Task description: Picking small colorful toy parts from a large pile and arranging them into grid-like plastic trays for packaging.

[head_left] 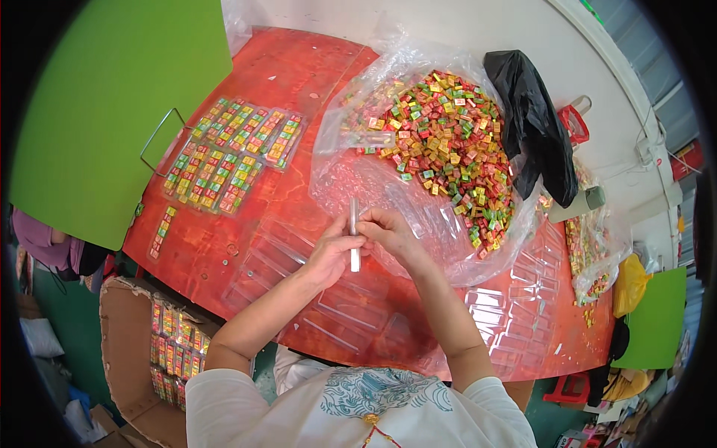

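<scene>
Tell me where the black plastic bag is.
In the head view, the black plastic bag lies at the upper right, beside the pile of small colourful blocks.

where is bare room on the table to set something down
Mostly bare red tabletop lies beyond the filled trays, left of the plastic bag; another patch lies right of the single filled strip. Crowded: centre (coloured cubes), near edge and right (clear trays).
</scene>
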Tool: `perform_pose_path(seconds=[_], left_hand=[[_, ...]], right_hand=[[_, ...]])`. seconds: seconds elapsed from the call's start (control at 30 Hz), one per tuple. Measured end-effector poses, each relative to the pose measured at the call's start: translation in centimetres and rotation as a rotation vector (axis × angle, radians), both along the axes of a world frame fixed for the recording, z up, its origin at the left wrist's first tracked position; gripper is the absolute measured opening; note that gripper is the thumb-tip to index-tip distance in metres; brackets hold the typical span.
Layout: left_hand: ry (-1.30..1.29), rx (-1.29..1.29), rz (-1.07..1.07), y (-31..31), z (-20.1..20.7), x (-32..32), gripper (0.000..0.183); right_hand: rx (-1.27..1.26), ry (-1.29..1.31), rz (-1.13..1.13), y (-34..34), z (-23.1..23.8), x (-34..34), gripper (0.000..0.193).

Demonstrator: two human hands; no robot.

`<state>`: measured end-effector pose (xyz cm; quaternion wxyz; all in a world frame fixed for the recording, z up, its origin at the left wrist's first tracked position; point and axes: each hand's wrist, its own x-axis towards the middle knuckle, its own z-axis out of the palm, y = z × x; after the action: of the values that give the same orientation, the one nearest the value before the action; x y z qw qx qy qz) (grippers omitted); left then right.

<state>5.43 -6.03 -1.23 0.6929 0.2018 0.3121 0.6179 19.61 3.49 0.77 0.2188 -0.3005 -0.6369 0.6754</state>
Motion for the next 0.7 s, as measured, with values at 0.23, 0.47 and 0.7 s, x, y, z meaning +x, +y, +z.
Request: perform_pose_path(seconds=[0.23, 0.47, 0.7], left_hand=[[-0.032, 0.025, -0.054, -0.6, 0.1, -0.4, 0.046], [-0.081, -0.075, 0.101, -1.2, -1.3, -2.2, 0.04], [0.003, -0.104, 0.197, -2.4, -0.5, -2.6, 0.052]], right_hand=[[-0.076, 0.009, 0.004, -0.9, 1.1, 0.2, 0.017], [0.668, -0.174, -0.328, 2.6, -0.7, -1.0, 0.01], [1.487, -0.555, -0.273, 3.2, -0.1, -4.9, 0.01]])
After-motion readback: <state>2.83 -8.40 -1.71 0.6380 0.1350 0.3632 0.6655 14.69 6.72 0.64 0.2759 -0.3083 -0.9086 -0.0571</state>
